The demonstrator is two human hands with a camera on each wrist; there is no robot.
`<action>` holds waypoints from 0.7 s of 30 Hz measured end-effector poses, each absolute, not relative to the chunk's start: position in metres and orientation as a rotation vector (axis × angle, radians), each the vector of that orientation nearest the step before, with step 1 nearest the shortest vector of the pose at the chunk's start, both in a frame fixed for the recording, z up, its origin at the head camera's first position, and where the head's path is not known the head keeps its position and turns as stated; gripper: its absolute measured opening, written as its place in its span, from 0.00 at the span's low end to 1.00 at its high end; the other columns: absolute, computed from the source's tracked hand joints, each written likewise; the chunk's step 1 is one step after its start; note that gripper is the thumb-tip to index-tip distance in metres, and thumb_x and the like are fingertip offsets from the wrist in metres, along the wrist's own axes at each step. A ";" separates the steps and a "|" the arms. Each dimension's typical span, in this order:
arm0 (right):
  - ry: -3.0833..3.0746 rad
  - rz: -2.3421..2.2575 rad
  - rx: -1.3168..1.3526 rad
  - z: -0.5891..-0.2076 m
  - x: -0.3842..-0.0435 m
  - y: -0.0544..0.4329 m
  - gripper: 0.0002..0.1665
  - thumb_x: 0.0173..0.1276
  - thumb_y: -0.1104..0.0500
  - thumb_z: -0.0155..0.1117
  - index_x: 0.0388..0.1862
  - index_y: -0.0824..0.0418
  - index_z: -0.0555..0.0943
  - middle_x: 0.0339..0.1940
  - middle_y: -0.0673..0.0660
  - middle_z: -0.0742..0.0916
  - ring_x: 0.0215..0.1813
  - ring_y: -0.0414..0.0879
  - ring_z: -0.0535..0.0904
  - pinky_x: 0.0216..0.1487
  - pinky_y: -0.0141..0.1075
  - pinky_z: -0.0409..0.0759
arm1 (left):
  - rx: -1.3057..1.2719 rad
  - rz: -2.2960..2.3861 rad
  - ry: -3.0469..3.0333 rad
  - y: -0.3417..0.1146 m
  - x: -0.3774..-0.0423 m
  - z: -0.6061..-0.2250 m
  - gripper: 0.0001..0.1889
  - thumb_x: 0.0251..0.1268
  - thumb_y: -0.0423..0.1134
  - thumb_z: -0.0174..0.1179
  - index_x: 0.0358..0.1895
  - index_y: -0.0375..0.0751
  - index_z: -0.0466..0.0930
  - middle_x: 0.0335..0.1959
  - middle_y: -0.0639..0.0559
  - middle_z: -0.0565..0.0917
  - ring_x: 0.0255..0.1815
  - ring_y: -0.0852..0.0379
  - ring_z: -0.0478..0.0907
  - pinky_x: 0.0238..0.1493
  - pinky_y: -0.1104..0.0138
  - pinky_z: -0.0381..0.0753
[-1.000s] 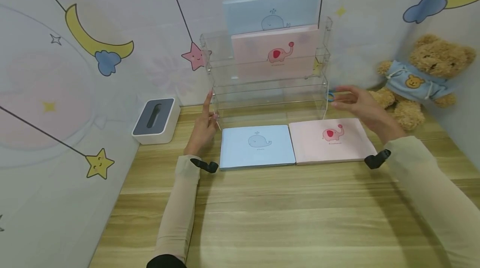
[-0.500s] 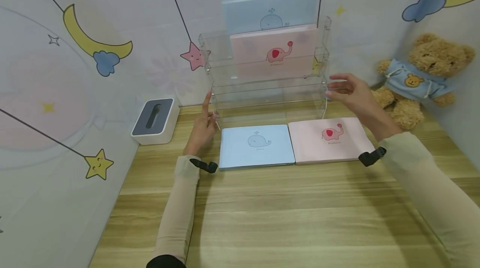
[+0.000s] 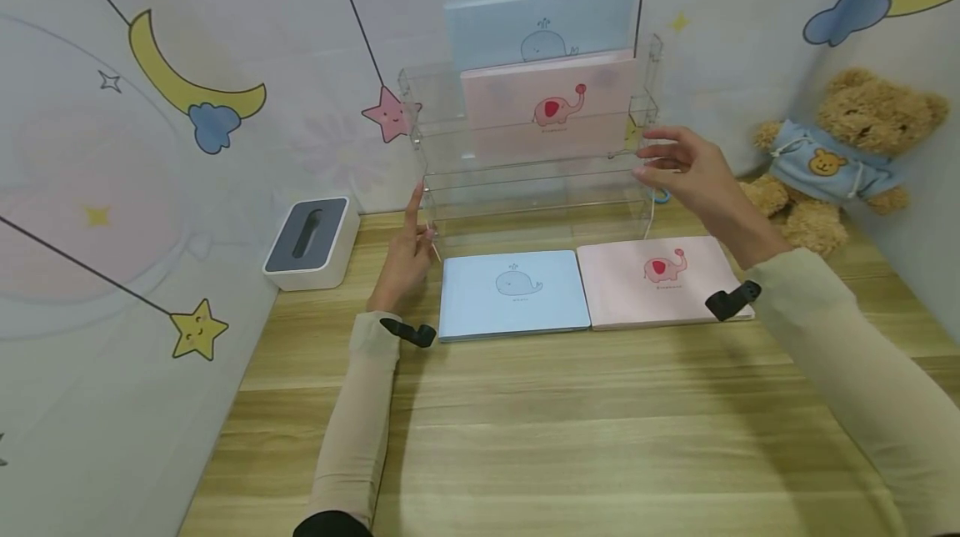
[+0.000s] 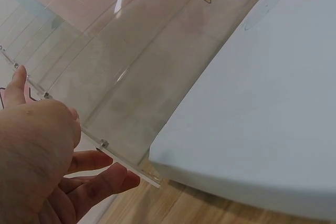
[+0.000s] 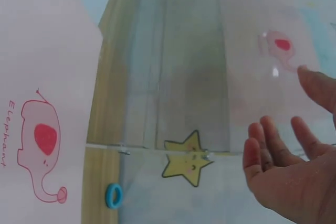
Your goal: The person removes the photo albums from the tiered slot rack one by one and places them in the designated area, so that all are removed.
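A clear acrylic tiered rack (image 3: 525,224) stands against the wall. On its tiers stand a pale blue whale book (image 3: 495,28) and, in front, a pink elephant book (image 3: 495,103). My left hand (image 3: 402,266) is at the rack's left side panel, index finger straight along it; the left wrist view shows the other fingertips near the panel's lower edge. Spread beside the right panel is my right hand (image 3: 697,178), fingers loosely bent with nothing between them. Below it sits a small blue ring (image 5: 114,196). Another blue whale book (image 3: 480,303) and pink elephant book (image 3: 630,299) lie flat in front.
A white box with a grey top (image 3: 311,243) stands left of the rack. At the right back a teddy bear (image 3: 855,153) sits by the wall. The wooden table (image 3: 570,429) extends forward from the flat books.
My right hand has moved off the blue ring at the rack's right side, up and to the left. The ring now shows below it. The left hand stays in place.
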State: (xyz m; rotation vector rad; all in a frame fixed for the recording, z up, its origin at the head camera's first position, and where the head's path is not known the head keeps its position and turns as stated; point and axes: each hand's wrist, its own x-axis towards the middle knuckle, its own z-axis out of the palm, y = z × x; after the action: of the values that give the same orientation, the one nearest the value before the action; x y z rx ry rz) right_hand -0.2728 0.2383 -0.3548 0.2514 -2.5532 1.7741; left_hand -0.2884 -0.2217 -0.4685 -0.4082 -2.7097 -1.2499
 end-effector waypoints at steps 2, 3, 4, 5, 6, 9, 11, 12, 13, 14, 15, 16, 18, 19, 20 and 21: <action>-2.534 1.786 0.266 -0.350 -0.274 0.235 0.37 0.77 0.50 0.71 0.81 0.46 0.71 0.62 0.39 0.84 0.59 0.35 0.79 0.53 0.22 0.79 | -0.407 -1.250 -2.708 -0.222 -0.288 -0.468 0.45 0.87 0.33 0.49 0.88 0.77 0.34 0.48 0.36 0.84 0.38 0.46 0.81 0.43 0.58 0.82; -2.529 1.790 0.267 -0.347 -0.274 0.234 0.37 0.77 0.51 0.72 0.81 0.47 0.71 0.61 0.39 0.84 0.59 0.35 0.79 0.53 0.22 0.79 | -0.406 -1.248 -2.709 -0.222 -0.288 -0.468 0.45 0.87 0.33 0.49 0.88 0.78 0.34 0.49 0.36 0.84 0.39 0.47 0.81 0.43 0.57 0.82; -2.527 1.787 0.267 -0.345 -0.275 0.233 0.37 0.76 0.51 0.72 0.81 0.47 0.71 0.62 0.39 0.84 0.59 0.35 0.79 0.54 0.22 0.79 | -0.406 -1.242 -2.710 -0.222 -0.288 -0.468 0.45 0.87 0.33 0.49 0.88 0.78 0.34 0.49 0.36 0.84 0.39 0.47 0.81 0.43 0.57 0.82; -2.525 1.786 0.267 -0.342 -0.276 0.232 0.38 0.76 0.51 0.72 0.81 0.47 0.70 0.62 0.41 0.84 0.59 0.36 0.79 0.54 0.23 0.78 | -0.406 -1.243 -2.710 -0.222 -0.288 -0.468 0.45 0.87 0.33 0.49 0.87 0.78 0.34 0.49 0.36 0.84 0.39 0.47 0.81 0.43 0.57 0.82; -2.533 1.776 0.261 -0.340 -0.276 0.231 0.38 0.76 0.50 0.72 0.82 0.48 0.70 0.64 0.43 0.84 0.60 0.36 0.79 0.54 0.23 0.78 | -0.407 -1.245 -2.709 -0.222 -0.288 -0.468 0.45 0.87 0.34 0.49 0.87 0.79 0.34 0.49 0.36 0.84 0.39 0.47 0.81 0.43 0.57 0.82; -2.554 1.756 0.238 -0.334 -0.280 0.228 0.40 0.76 0.48 0.72 0.82 0.47 0.69 0.70 0.51 0.82 0.61 0.38 0.78 0.55 0.24 0.77 | -0.409 -1.249 -2.709 -0.222 -0.289 -0.468 0.45 0.88 0.34 0.49 0.87 0.80 0.34 0.50 0.36 0.84 0.40 0.47 0.81 0.43 0.57 0.81; -2.564 1.748 0.225 -0.332 -0.282 0.226 0.40 0.76 0.47 0.72 0.83 0.46 0.68 0.73 0.54 0.81 0.62 0.39 0.77 0.55 0.25 0.77 | -0.408 -1.256 -2.707 -0.222 -0.289 -0.469 0.44 0.88 0.34 0.48 0.87 0.81 0.34 0.50 0.36 0.83 0.40 0.47 0.81 0.43 0.57 0.81; -2.567 1.744 0.222 -0.331 -0.283 0.226 0.40 0.76 0.47 0.72 0.83 0.46 0.68 0.74 0.54 0.80 0.63 0.39 0.77 0.56 0.25 0.77 | -0.407 -1.255 -2.707 -0.222 -0.289 -0.468 0.44 0.88 0.34 0.48 0.87 0.81 0.34 0.50 0.36 0.83 0.40 0.47 0.81 0.43 0.57 0.81; -2.562 1.747 0.216 -0.330 -0.285 0.225 0.41 0.76 0.47 0.72 0.83 0.45 0.68 0.74 0.54 0.80 0.63 0.39 0.77 0.56 0.25 0.76 | -0.407 -1.253 -2.707 -0.223 -0.289 -0.469 0.44 0.88 0.34 0.48 0.87 0.81 0.34 0.50 0.36 0.83 0.40 0.47 0.81 0.43 0.57 0.81; -2.557 1.755 0.210 -0.329 -0.287 0.225 0.41 0.76 0.47 0.73 0.83 0.45 0.68 0.73 0.54 0.80 0.63 0.39 0.77 0.57 0.26 0.76 | -0.406 -1.252 -2.706 -0.223 -0.289 -0.469 0.44 0.88 0.34 0.48 0.87 0.81 0.34 0.50 0.36 0.83 0.40 0.47 0.81 0.43 0.57 0.81; -2.554 1.756 0.204 -0.328 -0.288 0.225 0.40 0.75 0.48 0.73 0.83 0.45 0.68 0.73 0.53 0.81 0.63 0.39 0.77 0.58 0.27 0.76 | -0.405 -1.252 -2.706 -0.223 -0.289 -0.468 0.44 0.88 0.34 0.48 0.87 0.81 0.34 0.50 0.36 0.83 0.40 0.47 0.81 0.43 0.57 0.81; -2.550 1.760 0.197 -0.327 -0.289 0.224 0.41 0.75 0.48 0.73 0.83 0.44 0.68 0.73 0.53 0.80 0.63 0.39 0.76 0.59 0.28 0.75 | -0.403 -1.249 -2.707 -0.223 -0.289 -0.468 0.45 0.88 0.34 0.48 0.87 0.81 0.34 0.50 0.36 0.83 0.40 0.46 0.81 0.44 0.57 0.81; -2.545 1.768 0.184 -0.325 -0.292 0.223 0.41 0.75 0.48 0.73 0.83 0.43 0.68 0.75 0.53 0.80 0.63 0.39 0.76 0.63 0.31 0.75 | -0.400 -1.244 -2.709 -0.223 -0.289 -0.469 0.45 0.87 0.33 0.49 0.87 0.81 0.34 0.50 0.36 0.83 0.41 0.46 0.81 0.44 0.56 0.82; -2.546 1.772 0.174 -0.323 -0.293 0.223 0.41 0.75 0.48 0.73 0.83 0.42 0.68 0.76 0.54 0.79 0.64 0.39 0.76 0.65 0.33 0.75 | -0.398 -1.244 -2.712 -0.223 -0.289 -0.469 0.45 0.88 0.34 0.49 0.87 0.81 0.34 0.51 0.36 0.83 0.41 0.46 0.81 0.45 0.56 0.82; -2.548 1.765 0.169 -0.322 -0.294 0.222 0.41 0.76 0.47 0.72 0.83 0.42 0.67 0.77 0.54 0.79 0.64 0.40 0.75 0.67 0.35 0.75 | -0.396 -1.243 -2.713 -0.222 -0.289 -0.469 0.45 0.88 0.33 0.49 0.87 0.81 0.34 0.51 0.36 0.83 0.41 0.45 0.81 0.45 0.56 0.82; -2.551 1.756 0.163 -0.320 -0.295 0.222 0.41 0.76 0.47 0.72 0.83 0.41 0.67 0.77 0.55 0.79 0.64 0.40 0.75 0.68 0.36 0.75 | -0.396 -1.240 -2.715 -0.222 -0.289 -0.469 0.45 0.88 0.33 0.49 0.87 0.81 0.33 0.51 0.36 0.83 0.41 0.45 0.81 0.45 0.55 0.82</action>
State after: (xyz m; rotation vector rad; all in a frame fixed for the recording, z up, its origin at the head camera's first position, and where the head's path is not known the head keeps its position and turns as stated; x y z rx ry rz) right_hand -0.2945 0.2215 -0.3205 0.1634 -2.5506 1.7564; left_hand -0.2887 -0.2221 -0.4686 -0.3958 -2.7152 -1.2402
